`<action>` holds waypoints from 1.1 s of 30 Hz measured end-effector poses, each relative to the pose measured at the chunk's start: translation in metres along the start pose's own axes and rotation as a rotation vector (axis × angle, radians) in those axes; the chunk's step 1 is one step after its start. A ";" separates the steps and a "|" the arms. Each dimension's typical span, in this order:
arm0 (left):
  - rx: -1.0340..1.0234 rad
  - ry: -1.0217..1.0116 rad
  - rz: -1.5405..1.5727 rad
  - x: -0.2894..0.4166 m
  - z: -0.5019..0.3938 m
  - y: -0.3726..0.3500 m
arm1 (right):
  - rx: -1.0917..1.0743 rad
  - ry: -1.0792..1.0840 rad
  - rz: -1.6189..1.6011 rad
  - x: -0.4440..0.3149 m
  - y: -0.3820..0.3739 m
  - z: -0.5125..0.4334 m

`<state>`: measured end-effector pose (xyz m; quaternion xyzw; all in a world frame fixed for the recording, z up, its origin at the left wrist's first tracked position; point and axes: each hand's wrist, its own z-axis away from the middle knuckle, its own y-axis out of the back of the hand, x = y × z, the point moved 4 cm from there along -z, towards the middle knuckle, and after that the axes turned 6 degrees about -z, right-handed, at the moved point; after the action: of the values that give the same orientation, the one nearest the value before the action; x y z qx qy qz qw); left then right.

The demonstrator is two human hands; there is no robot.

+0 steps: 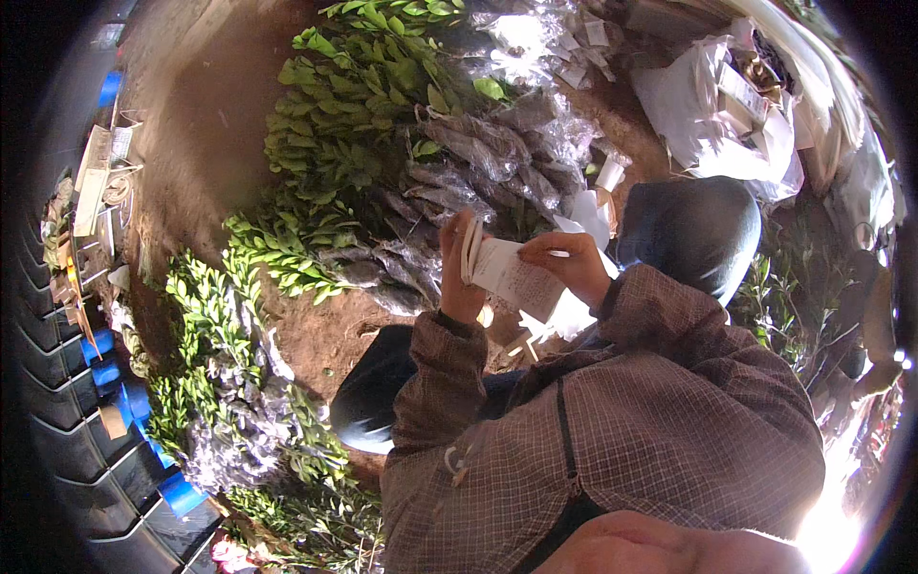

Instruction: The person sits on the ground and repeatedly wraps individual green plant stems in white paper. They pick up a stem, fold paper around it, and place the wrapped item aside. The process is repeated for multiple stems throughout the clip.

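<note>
My left hand [460, 269] grips a small stack of printed paper labels [472, 251] upright in its fingers. My right hand [570, 265] pinches the edge of a printed sheet [520, 276] that stretches between the two hands; a thin white piece, perhaps a rolled label, shows at its fingers. Just beyond the hands lie leafy plant cuttings [344, 115], their lower ends wrapped in clear plastic film [473, 147]. White papers [588, 219] lie by my right hand, partly hidden by it.
More wrapped cuttings [244, 402] lie on the soil at the left. A white plastic bag [703, 115] holding papers stands at the upper right. Black crates or trays [79, 459] with blue pieces line the far left. Twiggy plants [789, 308] are beside my knee [688, 229].
</note>
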<state>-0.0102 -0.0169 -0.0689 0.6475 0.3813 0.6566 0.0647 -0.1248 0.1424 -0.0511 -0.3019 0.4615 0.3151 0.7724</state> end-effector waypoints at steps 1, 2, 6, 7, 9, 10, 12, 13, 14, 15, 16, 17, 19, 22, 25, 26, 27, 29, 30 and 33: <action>-0.026 -0.071 -0.059 -0.010 -0.007 -0.005 | 0.030 0.148 0.045 -0.013 0.004 -0.001; -0.005 0.128 0.196 -0.032 -0.014 -0.011 | 0.062 0.265 0.090 -0.026 0.009 0.002; 0.143 0.687 1.243 -0.141 -0.080 -0.025 | 0.022 0.645 0.008 -0.067 0.025 0.013; 0.175 0.700 1.288 -0.166 -0.102 -0.027 | -0.060 0.717 -0.010 -0.075 0.026 0.016; 0.187 0.673 1.359 -0.209 -0.158 -0.038 | -0.143 0.654 0.024 -0.080 0.035 0.012; 0.177 0.744 1.236 -0.228 -0.172 -0.044 | -0.138 0.598 0.002 -0.081 0.039 0.009; 0.064 0.850 1.137 -0.255 -0.182 -0.048 | -0.085 0.487 -0.089 -0.077 0.049 0.003; -0.013 0.875 1.075 -0.263 -0.184 -0.046 | -0.025 0.446 -0.192 -0.074 0.055 0.000; -0.118 0.653 0.807 -0.260 -0.178 -0.038 | 0.018 0.381 -0.270 -0.069 0.059 -0.002; -0.136 0.412 0.695 -0.251 -0.172 -0.028 | 0.027 0.367 -0.359 -0.065 0.063 -0.004; -0.055 0.462 0.827 -0.244 -0.157 -0.021 | 0.083 0.317 -0.418 -0.059 0.068 -0.005; 0.029 0.509 0.956 -0.233 -0.143 -0.012 | 0.067 0.332 -0.506 -0.058 0.072 -0.005; 0.104 0.480 1.157 -0.188 -0.103 -0.001 | 0.100 0.253 -0.663 -0.053 0.081 -0.004; 0.400 0.570 1.585 -0.109 -0.054 0.032 | 0.087 0.179 -0.662 -0.063 0.082 -0.005; 0.529 0.371 1.126 -0.040 -0.027 0.081 | 0.005 0.067 -0.811 -0.084 0.059 -0.010; 0.530 0.315 0.923 -0.021 -0.024 0.093 | 0.027 0.042 -0.755 -0.091 0.049 -0.014; 0.519 0.237 0.892 -0.005 -0.020 0.103 | -0.009 0.137 -0.659 -0.102 0.037 -0.018; 0.580 0.137 1.171 0.023 -0.004 0.109 | -0.116 0.310 -0.459 -0.118 0.010 -0.025; 0.508 0.039 1.153 0.034 -0.005 0.114 | -0.105 0.379 -0.193 -0.122 0.001 -0.023; 0.447 -0.036 1.272 0.057 0.003 0.122 | -0.012 0.706 0.471 -0.140 -0.012 -0.007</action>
<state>0.0338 -0.0675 0.0477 0.7546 0.0512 0.4613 -0.4638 -0.1716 0.1003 0.0745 -0.2820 0.7523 0.3627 0.4722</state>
